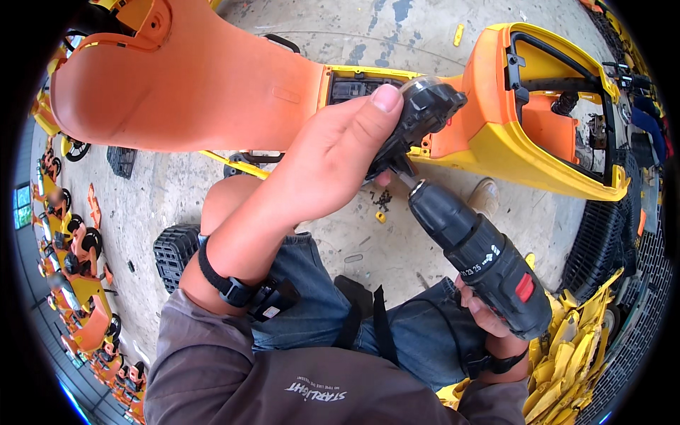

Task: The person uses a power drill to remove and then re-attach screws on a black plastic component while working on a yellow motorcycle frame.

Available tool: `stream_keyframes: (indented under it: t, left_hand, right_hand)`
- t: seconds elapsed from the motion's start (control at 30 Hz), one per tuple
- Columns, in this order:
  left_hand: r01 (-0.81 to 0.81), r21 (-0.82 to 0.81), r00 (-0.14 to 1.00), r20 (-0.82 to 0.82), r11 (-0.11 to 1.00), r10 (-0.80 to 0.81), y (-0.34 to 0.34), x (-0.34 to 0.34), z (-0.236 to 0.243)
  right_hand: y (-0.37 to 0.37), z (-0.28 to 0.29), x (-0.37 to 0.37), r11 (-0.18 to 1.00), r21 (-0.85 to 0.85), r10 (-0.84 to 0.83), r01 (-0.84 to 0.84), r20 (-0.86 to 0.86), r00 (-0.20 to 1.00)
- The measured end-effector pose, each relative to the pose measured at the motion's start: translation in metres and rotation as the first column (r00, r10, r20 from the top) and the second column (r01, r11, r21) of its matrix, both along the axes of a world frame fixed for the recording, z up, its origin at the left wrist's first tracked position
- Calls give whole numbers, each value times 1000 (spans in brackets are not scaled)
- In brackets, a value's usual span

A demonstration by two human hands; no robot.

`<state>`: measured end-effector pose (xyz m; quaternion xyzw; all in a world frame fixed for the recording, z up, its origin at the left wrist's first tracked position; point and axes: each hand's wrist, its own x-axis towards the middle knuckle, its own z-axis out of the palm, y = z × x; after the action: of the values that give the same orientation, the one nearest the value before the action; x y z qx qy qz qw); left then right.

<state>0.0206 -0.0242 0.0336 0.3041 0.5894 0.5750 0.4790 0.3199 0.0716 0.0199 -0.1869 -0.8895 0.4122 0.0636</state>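
My left hand (pixel 333 156) grips a black plastic assembly (pixel 425 113) with a clear round top, thumb across its upper side. My right hand (pixel 482 304) is wrapped round the grip of a black cordless drill (pixel 482 255) with a red switch; its bit reaches up to the underside of the assembly, the exact contact point partly hidden. Behind them lies an orange and yellow scooter body, with a broad orange panel (pixel 177 99) at left, an open black compartment (pixel 347 88) in the middle and a yellow framed section (pixel 559 180) at right.
Small dark screws (pixel 379 198) lie on the concrete floor (pixel 368 248) beside a small yellow piece. A black grid tray (pixel 173 258) is by my left leg. Several orange scooters (pixel 88 319) line the left side. Yellow panels (pixel 567 347) and black parts (pixel 588 262) are piled at right.
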Motion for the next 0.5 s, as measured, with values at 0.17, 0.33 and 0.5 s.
stream_keyframes:
  t: [0.17, 0.33, 0.5]
  left_hand:
    - [20, -27, 998, -57, 999, -22, 0, 2, -4]
    - [13, -95, 989, -148, 995, -27, -2, 4, -7]
    - [4, -153, 982, -188, 988, -33, -1, 9, -1]
  right_hand:
    - [1, -1, 1, 996, 82, 21, -21, -3, 1000]
    - [2, -2, 2, 993, 116, 25, -30, 40, 999]
    - [1, 7, 5, 964, -213, -82, 161, 338, 937]
